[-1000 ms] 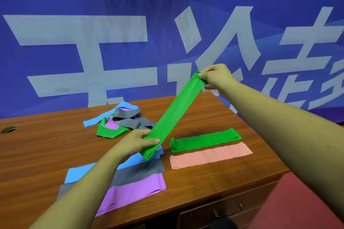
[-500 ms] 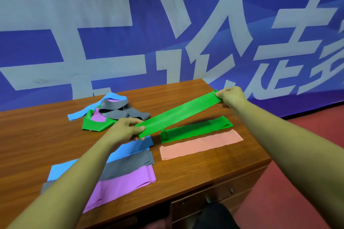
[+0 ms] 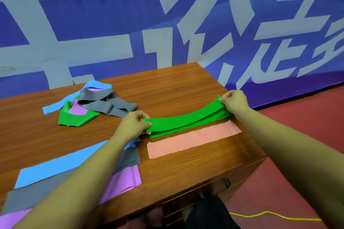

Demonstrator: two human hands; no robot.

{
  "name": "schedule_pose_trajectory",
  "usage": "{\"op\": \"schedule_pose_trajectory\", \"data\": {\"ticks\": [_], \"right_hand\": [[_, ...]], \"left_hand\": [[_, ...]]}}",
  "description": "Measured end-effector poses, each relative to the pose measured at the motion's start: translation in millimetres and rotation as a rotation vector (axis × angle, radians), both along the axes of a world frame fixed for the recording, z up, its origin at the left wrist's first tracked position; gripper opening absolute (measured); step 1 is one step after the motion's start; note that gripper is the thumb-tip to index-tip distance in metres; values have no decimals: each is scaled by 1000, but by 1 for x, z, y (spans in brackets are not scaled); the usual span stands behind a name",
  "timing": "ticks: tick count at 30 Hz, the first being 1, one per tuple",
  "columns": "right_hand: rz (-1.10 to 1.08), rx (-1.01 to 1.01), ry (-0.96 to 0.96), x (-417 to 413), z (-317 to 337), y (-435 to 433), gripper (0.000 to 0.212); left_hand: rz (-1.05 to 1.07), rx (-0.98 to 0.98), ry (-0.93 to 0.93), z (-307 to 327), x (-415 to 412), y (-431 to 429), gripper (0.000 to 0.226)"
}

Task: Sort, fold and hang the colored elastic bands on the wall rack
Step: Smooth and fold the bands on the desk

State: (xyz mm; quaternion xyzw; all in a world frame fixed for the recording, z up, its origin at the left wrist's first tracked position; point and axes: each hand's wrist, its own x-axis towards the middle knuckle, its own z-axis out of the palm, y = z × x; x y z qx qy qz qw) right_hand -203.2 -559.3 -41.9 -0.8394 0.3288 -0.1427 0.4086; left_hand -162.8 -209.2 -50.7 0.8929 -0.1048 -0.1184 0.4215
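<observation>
The left hand [image 3: 133, 124] and right hand [image 3: 233, 101] pinch the ends of the green band [image 3: 184, 120]. It should land flush on its green twin [image 3: 167, 133] just beyond the pink band [image 3: 193, 138].

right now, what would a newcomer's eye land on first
A bright green band, pinched at its ends by the left hand and right hand, sags just behind a flat pink band. A tangled heap of bands lies back left, before a blue banner with huge pale characters.

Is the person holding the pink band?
No, the left hand and right hand pinch the ends of the green band, while the pink band lies flat on the desk.
</observation>
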Motion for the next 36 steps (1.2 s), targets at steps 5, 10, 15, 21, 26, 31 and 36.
{"op": "schedule_pose_trajectory", "data": {"ticks": [5, 10, 15, 21, 26, 31, 36], "right_hand": [[-8, -100, 44, 10, -29, -4, 12], [-30, -178, -7, 10, -40, -4, 9], [-9, -251, 3, 0, -46, -7, 10], [32, -367, 9, -8, -53, -3, 13], [121, -561, 28, -15, -53, 3, 10], [140, -622, 90, -20, -36, 14, 23], [388, -476, 50, -9, -9, 60, 42]], "left_hand": [[-13, 161, -68, -14, 6, -10, 9], [-31, 202, -87, -11, 6, -13, 17], [-94, 360, -166, -16, 5, -14, 14], [-104, 419, -360, -24, 0, -12, 31], [-181, 549, -559, -29, -6, -6, 14], [-211, 385, -449, -27, 0, 0, 10], [-147, 215, -488, -18, 12, 19, 4]]}}
